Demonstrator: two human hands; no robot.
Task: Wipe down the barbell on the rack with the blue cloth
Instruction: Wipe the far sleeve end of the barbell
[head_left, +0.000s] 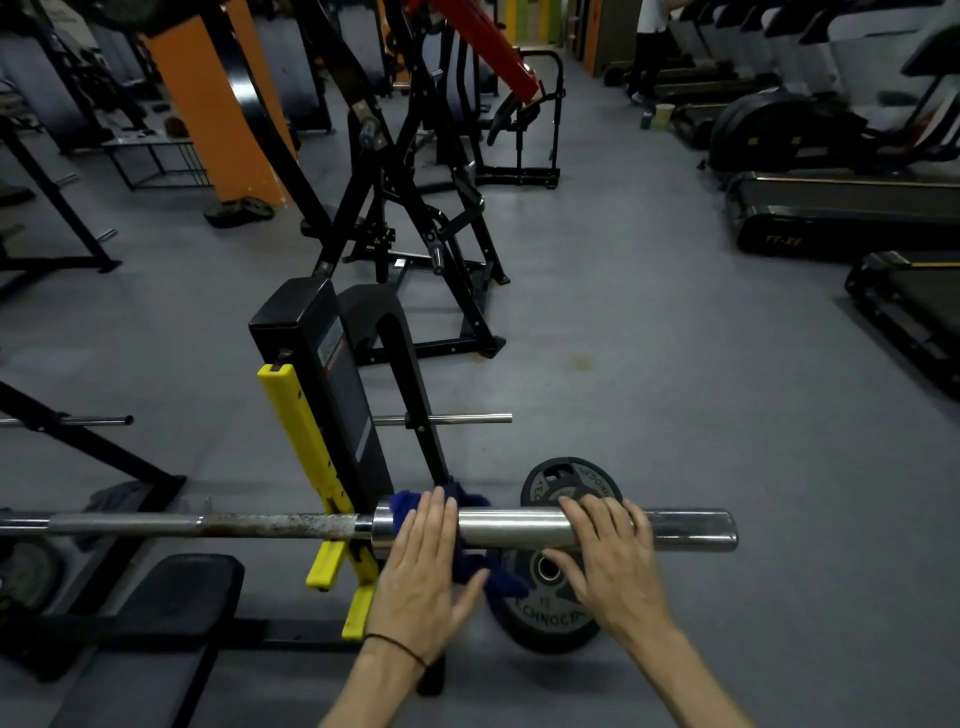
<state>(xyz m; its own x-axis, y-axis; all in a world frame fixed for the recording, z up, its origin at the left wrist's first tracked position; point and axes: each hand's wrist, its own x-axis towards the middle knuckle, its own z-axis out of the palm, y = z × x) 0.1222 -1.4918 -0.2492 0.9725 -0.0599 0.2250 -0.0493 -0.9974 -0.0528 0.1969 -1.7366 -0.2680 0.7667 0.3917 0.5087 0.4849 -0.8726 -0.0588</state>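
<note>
A steel barbell (509, 527) lies across the rack, its thick chrome sleeve pointing right and its rusty shaft running left. The blue cloth (470, 564) is draped over the sleeve just right of the collar, hanging down behind and below it. My left hand (423, 569) lies flat on top of the cloth, fingers straight, pressing it to the sleeve. My right hand (610, 551) rests on the bare sleeve further right, fingers laid over the top and bent slightly down its far side.
The rack's yellow hook (306, 441) and black upright (322, 364) stand left of my hands. Two black weight plates (550, 608) lean below the sleeve. A bench pad (176, 587) sits lower left. Gym machines stand behind, treadmills (852, 208) at right.
</note>
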